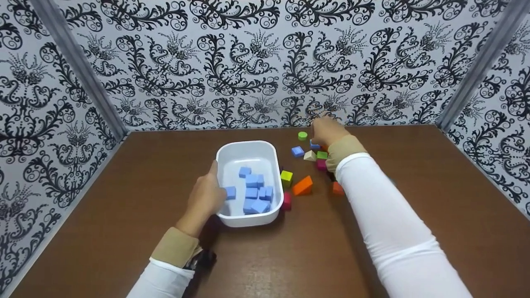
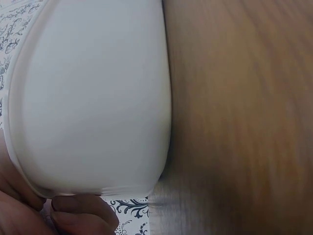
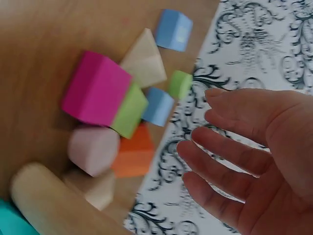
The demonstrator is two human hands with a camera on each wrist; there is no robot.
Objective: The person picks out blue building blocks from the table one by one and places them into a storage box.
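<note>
My left hand grips the left rim of a white plastic tub, fingers curled at its edge in the left wrist view. Several light blue blocks lie inside the tub. Over a loose group of coloured blocks at the back, my right hand hovers; in the right wrist view its fingers are spread and loosely bent, holding nothing. Nearest to it are a blue block, a green cylinder and a second blue block. My right sleeve hides part of the group in the head view.
Right of the tub lie a yellow-green block, an orange wedge and a red block. A magenta block and a pale triangle sit among the others. Patterned walls enclose the brown table.
</note>
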